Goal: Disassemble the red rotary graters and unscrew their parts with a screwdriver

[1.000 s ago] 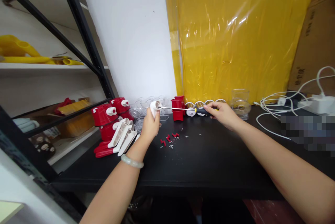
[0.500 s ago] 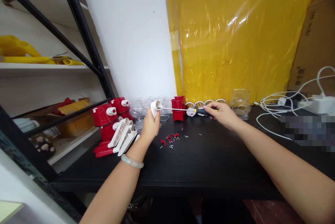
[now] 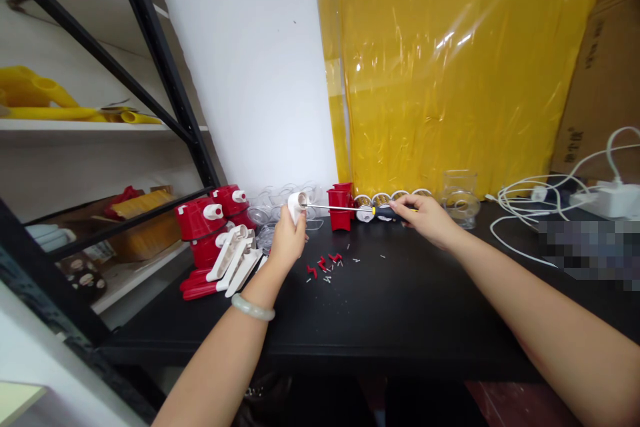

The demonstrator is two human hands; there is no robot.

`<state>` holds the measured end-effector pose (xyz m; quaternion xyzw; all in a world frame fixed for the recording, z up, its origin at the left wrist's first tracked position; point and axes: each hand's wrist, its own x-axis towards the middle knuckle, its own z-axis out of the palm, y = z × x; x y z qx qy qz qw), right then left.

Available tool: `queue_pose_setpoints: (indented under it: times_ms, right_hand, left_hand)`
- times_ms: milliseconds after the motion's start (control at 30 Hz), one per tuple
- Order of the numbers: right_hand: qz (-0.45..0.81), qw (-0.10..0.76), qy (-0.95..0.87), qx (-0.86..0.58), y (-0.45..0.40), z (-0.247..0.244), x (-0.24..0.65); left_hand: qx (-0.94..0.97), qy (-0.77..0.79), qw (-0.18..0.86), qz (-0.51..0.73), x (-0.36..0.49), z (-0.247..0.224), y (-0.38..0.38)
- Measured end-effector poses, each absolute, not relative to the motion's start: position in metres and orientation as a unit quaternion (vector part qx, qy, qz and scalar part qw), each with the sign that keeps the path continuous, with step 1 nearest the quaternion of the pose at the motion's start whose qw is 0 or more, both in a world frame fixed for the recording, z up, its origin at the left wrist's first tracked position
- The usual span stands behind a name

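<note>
My left hand (image 3: 290, 235) is closed around a white plastic handle part (image 3: 296, 202), its round hollow end facing right. In my right hand (image 3: 420, 215) is a screwdriver (image 3: 384, 212) with a black and yellow grip, held level by the fingers. The screwdriver's tip reaches the opening of the white part; the exact contact is too small to make out. Below, on the black table (image 3: 400, 307), lie a few small red plastic pieces (image 3: 323, 264) and several small screws (image 3: 328, 278).
Red housings (image 3: 200, 227) and white handles (image 3: 235, 257) with red ends lie at the left. Clear plastic cups (image 3: 273, 204), a red hopper-like piece (image 3: 341, 206) and white-rimmed round parts (image 3: 363, 204) line the back. White cables (image 3: 530, 190) sprawl at the right. A black-framed shelf (image 3: 193, 147) borders the left.
</note>
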<state>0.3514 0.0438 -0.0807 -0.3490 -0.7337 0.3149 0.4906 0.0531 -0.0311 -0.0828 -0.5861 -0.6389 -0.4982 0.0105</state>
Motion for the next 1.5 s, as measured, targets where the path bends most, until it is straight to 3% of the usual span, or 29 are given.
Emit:
queue_pose_setpoints:
  times_ms: [367,633,933,1200,1333,1500]
  right_hand:
    - [0.311,0.491,-0.736,-0.347,0.044,-0.081,0.352]
    - [0.287,0.523,-0.726,-0.344,0.038,-0.076,0.351]
    - [0.417,0.612,-0.610,-0.283,0.037,-0.084,0.337]
    - [0.329,0.470,-0.729,-0.372,0.024,-0.074,0.346]
    - [0.241,0.515,-0.760,-0.315,0.024,-0.073,0.348]
    - [0.456,0.511,-0.671,-0.283,0.025,-0.076,0.341]
  left_hand:
    - [-0.592,-0.639,0.019,-0.491,0.053,-0.084,-0.031]
    - [-0.576,-0.700,0.095,-0.411,0.055,-0.076,-0.037]
    - [-0.570,-0.706,0.097,-0.409,0.058,-0.074,-0.038]
    - [-0.561,-0.708,0.102,-0.418,0.056,-0.075,-0.038]
    - [-0.561,-0.707,0.104,-0.417,0.054,-0.075,-0.037]
    - [-0.555,-0.705,0.112,-0.427,0.053,-0.075,-0.037]
